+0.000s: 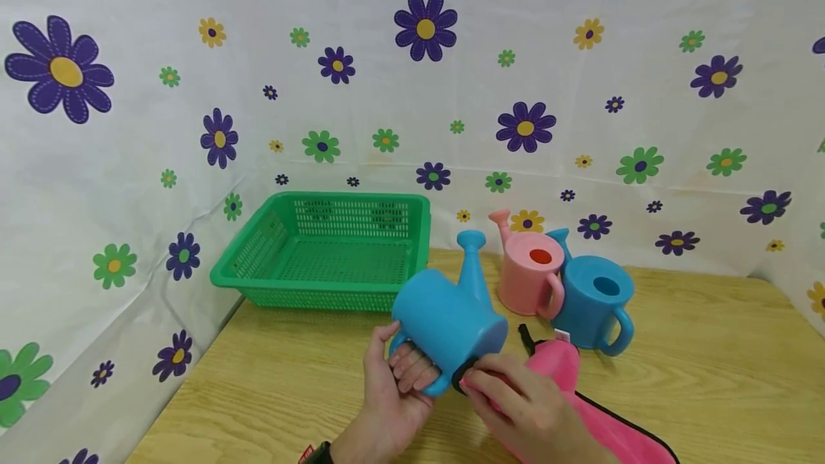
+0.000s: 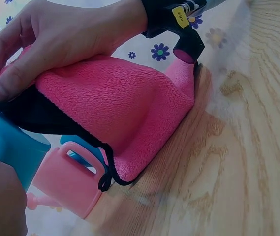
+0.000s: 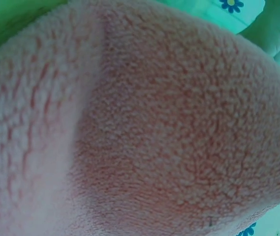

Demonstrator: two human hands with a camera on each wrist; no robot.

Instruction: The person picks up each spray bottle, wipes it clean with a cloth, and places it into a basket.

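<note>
In the head view my left hand (image 1: 394, 401) grips the handle of a blue watering can (image 1: 438, 317), which is tilted above the table with its spout pointing up and its bottom turned right. My right hand (image 1: 525, 403) pinches a fuzzy pink cloth (image 1: 609, 424) with black edging, its fingertips at the lower side of the can near the base. The left wrist view shows the cloth (image 2: 115, 98) draping from the right hand (image 2: 66, 39) down to the table. Fuzzy cloth (image 3: 179, 128) fills most of the right wrist view, hiding the fingers there.
Behind the hands, a green plastic basket (image 1: 322, 299) stands at the left on the wood-patterned table (image 1: 245, 385). A pink watering can (image 1: 518, 285) and another blue watering can (image 1: 580, 317) stand at the right. A flower-printed sheet (image 1: 374, 99) hangs behind.
</note>
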